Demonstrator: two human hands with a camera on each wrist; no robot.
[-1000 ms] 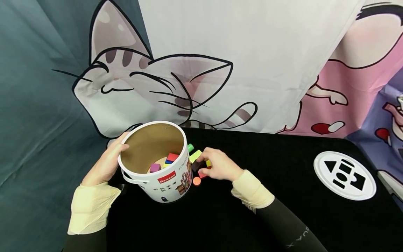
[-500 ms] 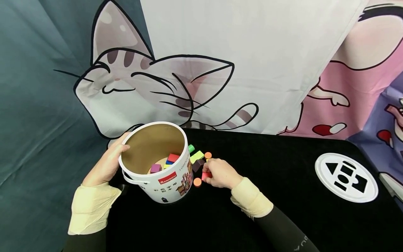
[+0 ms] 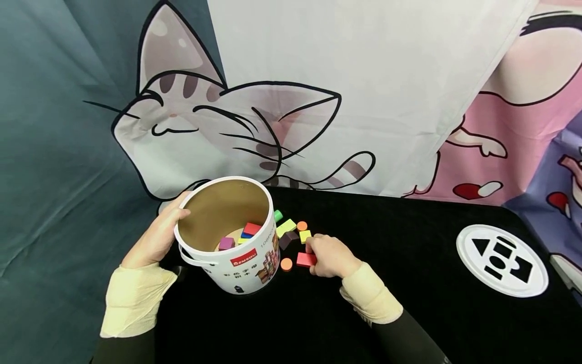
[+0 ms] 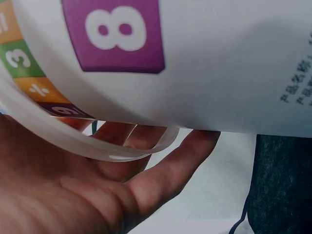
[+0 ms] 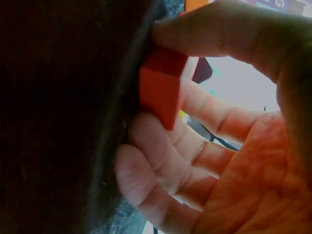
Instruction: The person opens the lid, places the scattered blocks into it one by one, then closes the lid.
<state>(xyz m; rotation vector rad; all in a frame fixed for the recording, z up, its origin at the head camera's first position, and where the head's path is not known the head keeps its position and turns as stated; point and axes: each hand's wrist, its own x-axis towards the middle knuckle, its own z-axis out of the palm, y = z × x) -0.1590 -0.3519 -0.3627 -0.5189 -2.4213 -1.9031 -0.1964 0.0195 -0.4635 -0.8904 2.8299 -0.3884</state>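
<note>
The left hand grips the bucket; right of it, the right hand pinches a red block, which could slip if held only by its end.

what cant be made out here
Head: count of coloured blocks inside the white cylindrical bucket, screened by its near wall.
Head: most left hand fingers, behind the bucket.
Head: one end of the red rectangular block, behind the right hand.
Left wrist: dark print, cut off at right edge.
</note>
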